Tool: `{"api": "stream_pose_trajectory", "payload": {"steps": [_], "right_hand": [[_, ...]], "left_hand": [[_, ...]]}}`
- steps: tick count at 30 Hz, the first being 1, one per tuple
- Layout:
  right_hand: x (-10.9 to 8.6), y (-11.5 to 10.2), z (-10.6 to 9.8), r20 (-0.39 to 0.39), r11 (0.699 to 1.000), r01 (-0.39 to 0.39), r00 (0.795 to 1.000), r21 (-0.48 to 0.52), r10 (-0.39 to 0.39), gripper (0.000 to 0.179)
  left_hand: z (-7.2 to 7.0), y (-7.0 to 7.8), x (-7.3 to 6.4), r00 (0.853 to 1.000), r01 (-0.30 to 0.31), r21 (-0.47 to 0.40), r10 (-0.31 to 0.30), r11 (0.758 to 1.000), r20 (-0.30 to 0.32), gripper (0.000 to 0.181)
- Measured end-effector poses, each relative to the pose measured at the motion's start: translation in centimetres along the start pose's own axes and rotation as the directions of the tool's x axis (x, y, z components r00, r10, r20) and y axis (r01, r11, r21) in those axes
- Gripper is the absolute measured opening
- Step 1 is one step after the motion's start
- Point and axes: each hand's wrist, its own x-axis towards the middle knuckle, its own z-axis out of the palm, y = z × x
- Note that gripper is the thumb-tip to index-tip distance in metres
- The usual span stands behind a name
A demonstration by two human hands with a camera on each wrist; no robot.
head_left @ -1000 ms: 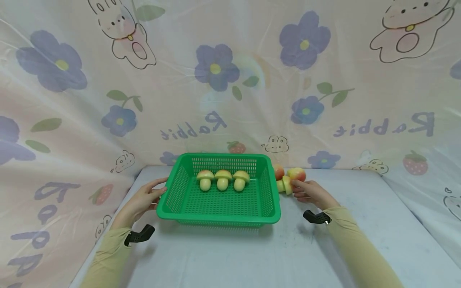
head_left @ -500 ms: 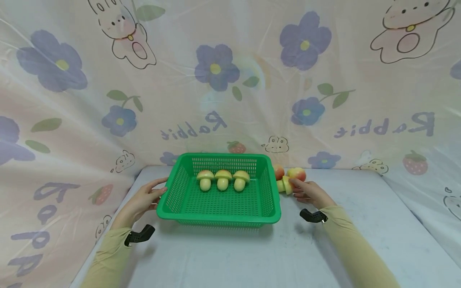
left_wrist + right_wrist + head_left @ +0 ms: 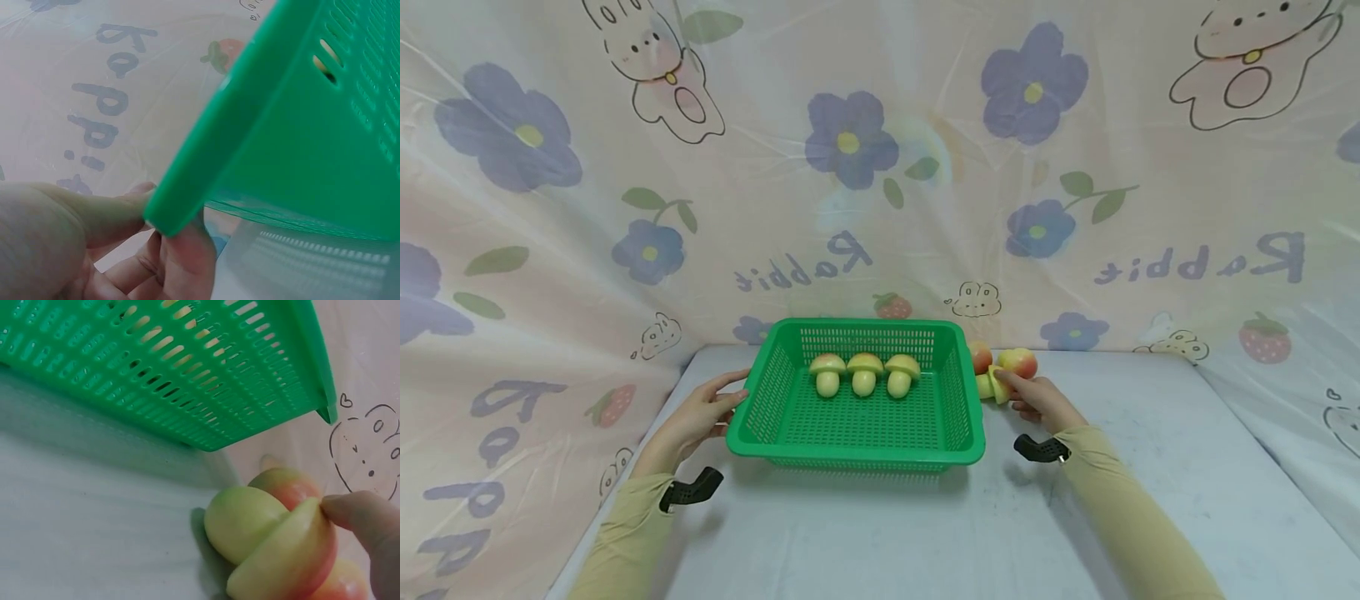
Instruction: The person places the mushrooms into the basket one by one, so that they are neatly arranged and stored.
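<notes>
A green plastic basket [image 3: 857,454] with slotted sides stands on the table; three pale-green toy mushrooms [image 3: 863,382] lie in a row in it. My left hand [image 3: 703,414] pinches its left rim, thumb on the outer side and fingers under the edge, as the left wrist view shows. Right of the basket, my right hand [image 3: 1043,404] touches the cap edge of a toy mushroom [image 3: 284,550] with one fairly straight digit; its other fingers are partly hidden. That mushroom lies on its side, stem toward the basket. Two more reddish-yellow mushrooms [image 3: 1018,362] lie just behind it.
The basket and mushrooms sit on a pale table [image 3: 865,542]. A cloth backdrop [image 3: 880,208] printed with rabbits and flowers rises behind and at both sides. A black camera mount [image 3: 691,489] is on each sleeved wrist.
My right hand has shifted slightly left, its fingertip passing from the cap's right side to its upper edge, and the wrist has come a little left. The left hand and basket have stayed still.
</notes>
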Motion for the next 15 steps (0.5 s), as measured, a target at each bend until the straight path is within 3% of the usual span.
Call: {"api": "stream_pose_trajectory", "payload": {"steps": [15], "right_hand": [[-0.38, -0.35, 0.22, -0.002, 0.999, 0.019, 1.000, -0.026, -0.019, 0.051]], "left_hand": [[0.05, 0.34, -0.12, 1.000, -0.001, -0.001, 0.001, 1.000, 0.013, 0.057]]}}
